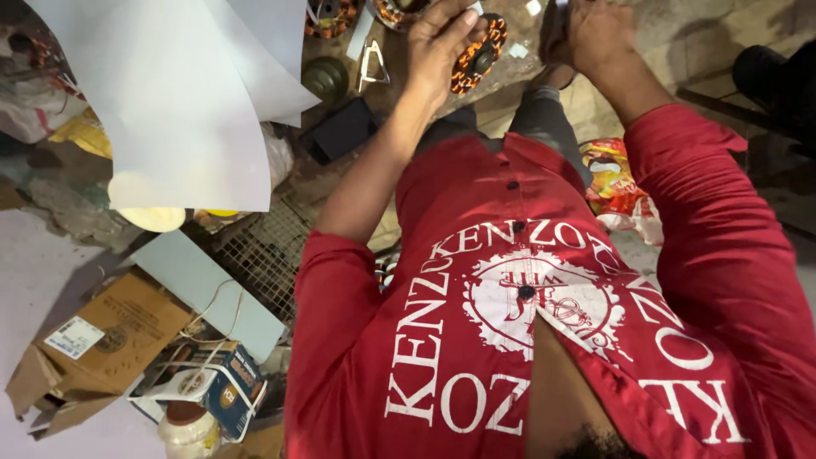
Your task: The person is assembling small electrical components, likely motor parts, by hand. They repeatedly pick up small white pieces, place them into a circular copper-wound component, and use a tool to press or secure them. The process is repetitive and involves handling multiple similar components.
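Observation:
Looking steeply down, my red shirt with white print fills the lower frame. My left hand (438, 42) reaches forward and grips a round motor stator with orange copper windings (478, 58). My right hand (586, 34) is raised at the top edge, fingers curled around a small dark thing that is mostly cut off by the frame. Two more copper-wound stators lie beyond, one (331, 17) at the top centre-left and another (398, 10) next to it.
Large white sheets (178, 93) hang over the left. A small black box (340, 132), a metal triangular clip (372, 66), wire mesh (263, 251), a torn cardboard box (93, 348), a blue carton (225, 382) and a red snack packet (614, 178) lie around.

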